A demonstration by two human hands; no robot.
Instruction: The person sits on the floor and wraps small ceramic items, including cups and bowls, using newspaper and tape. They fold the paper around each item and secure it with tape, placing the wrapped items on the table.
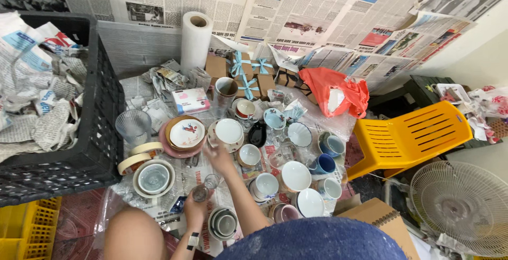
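Our left hand (197, 209) grips a small clear glass (202, 191) in its fingers, while our right hand (218, 157) pinches another glass (212, 144) beside a white bowl (229, 131).

A small pink-and-white carton (190, 100) lies near the paper roll (196, 38). Behind it stand brown gift boxes (248, 72) tied with pale blue ribbon, just beside an orange plastic bag (333, 90).

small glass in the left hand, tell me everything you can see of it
The small glass is clear and colourless, a short tumbler that looks like plain glass and seems empty. The left hand grips it from below, tilting it slightly, above the newspaper-covered floor. A second clear glass sits right against its upper right; whether they touch is unclear. A stack of grey bowls lies just to its lower right.
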